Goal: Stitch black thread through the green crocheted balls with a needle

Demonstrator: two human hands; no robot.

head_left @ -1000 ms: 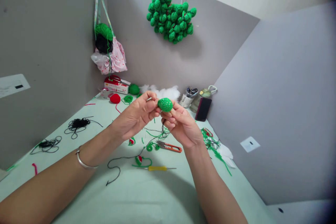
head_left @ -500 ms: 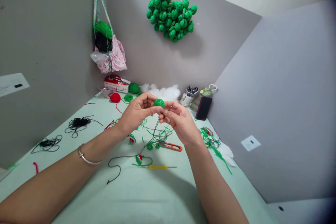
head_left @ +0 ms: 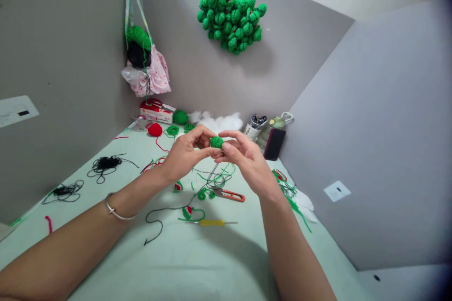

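Fingers of left hand (head_left: 185,153) and right hand (head_left: 247,160) clamped on one green crochet ball (head_left: 216,142).

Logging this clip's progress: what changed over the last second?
The left hand and right hand closed tighter around the green crochet ball, now pinched at the fingertips and mostly hidden. The needle tip seen in the left fingers no longer shows. Orange snips, yellow-handled hook and black yarn stayed put on the table.

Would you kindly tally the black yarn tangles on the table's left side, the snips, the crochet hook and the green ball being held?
black yarn tangles: 2
orange snips: 1
yellow-handled crochet hook: 1
green crochet ball: 1
Total: 5
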